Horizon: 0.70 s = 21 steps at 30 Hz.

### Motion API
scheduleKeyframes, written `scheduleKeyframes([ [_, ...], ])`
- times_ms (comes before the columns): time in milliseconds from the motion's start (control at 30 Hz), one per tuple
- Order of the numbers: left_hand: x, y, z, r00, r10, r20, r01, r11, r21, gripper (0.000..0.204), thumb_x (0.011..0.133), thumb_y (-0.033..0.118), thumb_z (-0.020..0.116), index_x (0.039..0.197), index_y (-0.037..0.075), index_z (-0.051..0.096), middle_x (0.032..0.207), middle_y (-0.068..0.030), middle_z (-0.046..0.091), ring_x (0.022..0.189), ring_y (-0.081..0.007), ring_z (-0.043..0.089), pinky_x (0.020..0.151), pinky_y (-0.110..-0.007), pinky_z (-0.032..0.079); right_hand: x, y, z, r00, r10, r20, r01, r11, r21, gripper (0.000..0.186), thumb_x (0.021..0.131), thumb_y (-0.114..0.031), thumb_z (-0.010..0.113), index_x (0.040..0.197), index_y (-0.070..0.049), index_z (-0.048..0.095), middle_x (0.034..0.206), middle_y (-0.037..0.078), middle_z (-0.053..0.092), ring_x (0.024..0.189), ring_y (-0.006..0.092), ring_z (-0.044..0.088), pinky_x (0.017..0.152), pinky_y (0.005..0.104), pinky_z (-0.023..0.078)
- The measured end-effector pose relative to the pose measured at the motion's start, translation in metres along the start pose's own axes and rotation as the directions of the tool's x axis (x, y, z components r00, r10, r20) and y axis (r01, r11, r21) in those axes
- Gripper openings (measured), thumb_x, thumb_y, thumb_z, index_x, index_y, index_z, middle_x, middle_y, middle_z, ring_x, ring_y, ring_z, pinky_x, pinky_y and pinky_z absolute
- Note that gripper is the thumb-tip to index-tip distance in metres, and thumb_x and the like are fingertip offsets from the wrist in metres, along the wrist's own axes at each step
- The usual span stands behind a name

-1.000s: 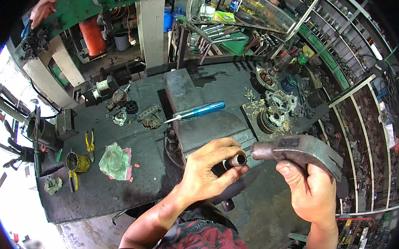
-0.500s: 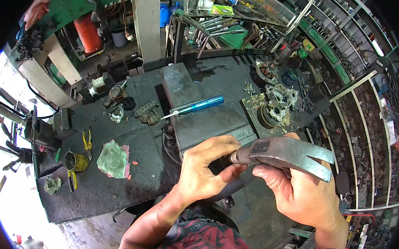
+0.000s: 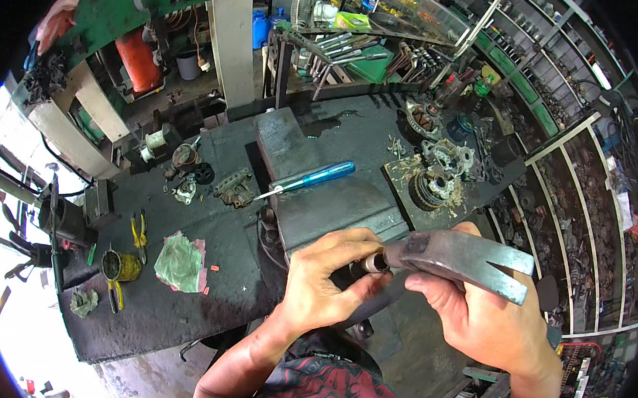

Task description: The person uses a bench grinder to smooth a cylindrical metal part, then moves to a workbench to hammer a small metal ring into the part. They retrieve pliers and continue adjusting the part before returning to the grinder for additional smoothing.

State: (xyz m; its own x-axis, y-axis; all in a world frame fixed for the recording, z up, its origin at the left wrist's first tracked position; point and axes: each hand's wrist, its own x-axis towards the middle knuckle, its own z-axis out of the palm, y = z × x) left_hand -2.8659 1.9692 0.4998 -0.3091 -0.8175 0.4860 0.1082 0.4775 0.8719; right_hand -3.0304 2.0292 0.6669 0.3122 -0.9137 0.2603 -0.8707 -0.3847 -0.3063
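1. Landmark: I take the grey bench vise on the dark workbench as reference.
2. Left hand: in front of the vise, on its near side. I see fingers and thumb curled around a short metal tube, open only by the tube's width; the hollow end shows.
3. Right hand: right of the vise, nearer the wearer. It grips a claw hammer close below the head; thumb visible, fingers mostly hidden, so I cannot tell how tightly they close.
4. Hammer's striking end points toward the vise side, right at the tube mouth; I cannot tell whether they touch.
5. Blue-handled screwdriver: lies across the vise top.
6. Left of the vise: a grimy metal casting; farther left, a pale green cloth.
7. Right of the vise: a board bearing ring-shaped metal parts.
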Motion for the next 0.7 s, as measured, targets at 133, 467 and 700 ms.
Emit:
scheduleKeyframes([
  [133, 0.002, 0.002, -0.002, 1.0, 0.015, 0.021, -0.016, 1.0, 0.01, 0.033, 0.075, 0.006, 0.085, 0.107, 0.003, 0.075, 0.113, -0.0128, 0.074, 0.103, -0.0268, 0.073, 0.092, -0.036, 0.057, -0.004, 0.001, -0.004, 0.993, 0.057, -0.107, -0.046, 0.994, 0.102, 0.02, 0.096, -0.019, 0.075, 0.109, -0.005, 0.072, 0.103, 0.012, 0.073, 0.083, 0.0334, 0.072, 0.071, 0.0398, 0.057],
  [467, 0.003, 0.001, -0.002, 1.0, 0.023, 0.009, -0.023, 1.0, -0.006, 0.035, 0.074, 0.006, 0.087, 0.106, 0.002, 0.076, 0.113, -0.012, 0.074, 0.101, -0.0258, 0.073, 0.091, -0.035, 0.056, -0.008, -0.002, 0.001, 0.995, 0.071, -0.067, -0.057, 0.981, 0.187, 0.025, 0.095, -0.021, 0.076, 0.111, -0.003, 0.072, 0.1, 0.012, 0.071, 0.083, 0.029, 0.071, 0.072, 0.0367, 0.056],
  [700, 0.004, 0.001, -0.001, 1.0, 0.011, 0.005, -0.011, 1.0, -0.029, 0.033, 0.073, 0.006, 0.087, 0.104, 0.003, 0.076, 0.111, -0.0111, 0.075, 0.101, -0.0256, 0.073, 0.091, -0.035, 0.056, -0.001, -0.002, 0.002, 0.999, 0.025, 0.03, -0.027, 0.998, 0.048, 0.017, 0.096, -0.018, 0.074, 0.109, -0.008, 0.071, 0.101, 0.013, 0.069, 0.083, 0.0366, 0.07, 0.067, 0.0408, 0.056],
])
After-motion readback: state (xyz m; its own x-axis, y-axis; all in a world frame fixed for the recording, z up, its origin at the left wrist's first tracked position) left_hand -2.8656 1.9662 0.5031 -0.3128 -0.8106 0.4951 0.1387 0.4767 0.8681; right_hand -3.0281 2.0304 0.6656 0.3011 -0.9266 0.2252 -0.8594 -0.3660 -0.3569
